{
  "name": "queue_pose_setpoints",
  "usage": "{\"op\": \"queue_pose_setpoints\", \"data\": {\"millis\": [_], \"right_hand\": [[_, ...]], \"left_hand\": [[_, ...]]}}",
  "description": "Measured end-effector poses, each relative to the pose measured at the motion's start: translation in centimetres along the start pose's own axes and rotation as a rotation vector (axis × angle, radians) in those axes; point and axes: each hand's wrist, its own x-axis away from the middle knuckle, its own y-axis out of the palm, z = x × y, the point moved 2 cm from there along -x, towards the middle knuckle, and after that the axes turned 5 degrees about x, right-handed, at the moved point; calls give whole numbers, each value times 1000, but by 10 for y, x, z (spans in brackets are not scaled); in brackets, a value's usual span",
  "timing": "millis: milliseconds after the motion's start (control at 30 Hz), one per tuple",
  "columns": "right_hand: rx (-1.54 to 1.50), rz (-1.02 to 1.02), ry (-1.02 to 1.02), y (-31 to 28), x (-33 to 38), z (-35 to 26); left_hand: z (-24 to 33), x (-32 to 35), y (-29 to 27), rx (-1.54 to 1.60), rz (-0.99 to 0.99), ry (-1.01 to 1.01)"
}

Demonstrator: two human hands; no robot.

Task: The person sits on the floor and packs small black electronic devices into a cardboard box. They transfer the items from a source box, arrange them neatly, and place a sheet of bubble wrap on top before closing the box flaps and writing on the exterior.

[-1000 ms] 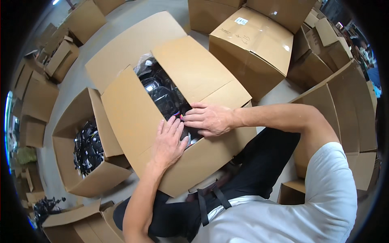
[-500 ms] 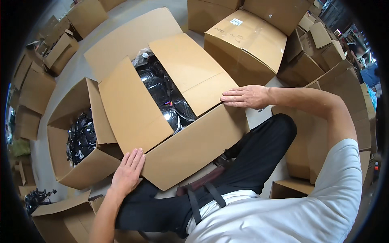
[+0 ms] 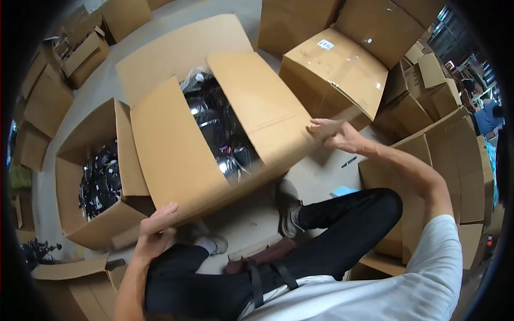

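Observation:
In front of me stands a large cardboard box [image 3: 160, 144], its two side flaps folded inward with a gap between them. Through the gap show glossy black parts in clear plastic [image 3: 214, 125]. The far flap [image 3: 182, 51] stands out behind. Along the near edge, the near flap [image 3: 235, 195] is raised, seen nearly edge-on and blurred. My right hand [image 3: 340, 136] grips its right end, fingers bent around the cardboard. At its left end my left hand [image 3: 155, 227] is closed on the flap, fingertips on top; part of its grip is hidden.
To the left, an open box [image 3: 88, 155] holds black parts. A taped box [image 3: 337, 64] stands behind on the right, and open boxes [image 3: 450, 160] crowd the right side. On the floor lie a black pen [image 3: 349, 162] and something light blue [image 3: 342, 191]. My shoe [image 3: 289, 208] is below the flap.
The near flap has swung up from hanging down the box's front. My hands have gone from lying flat on the edges to gripping it. My shoes and more floor now show.

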Motion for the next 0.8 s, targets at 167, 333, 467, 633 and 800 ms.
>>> {"op": "queue_pose_setpoints", "data": {"millis": [167,333,467,633,800], "right_hand": [[271,417,186,17,-54,-38],[860,417,-282,50,-152,-101],[796,201,-340,100,-201,-66],[812,178,-298,92,-199,-62],[797,125,-312,104,-210,-66]], "left_hand": [[4,-43,-8,67,767,-212],[1,-131,-17,-823,564,-12],[-7,-185,-10,-592,321,59],[-62,-262,-109,-517,708,-50],[-147,-316,-201,618,757,-350]]}}
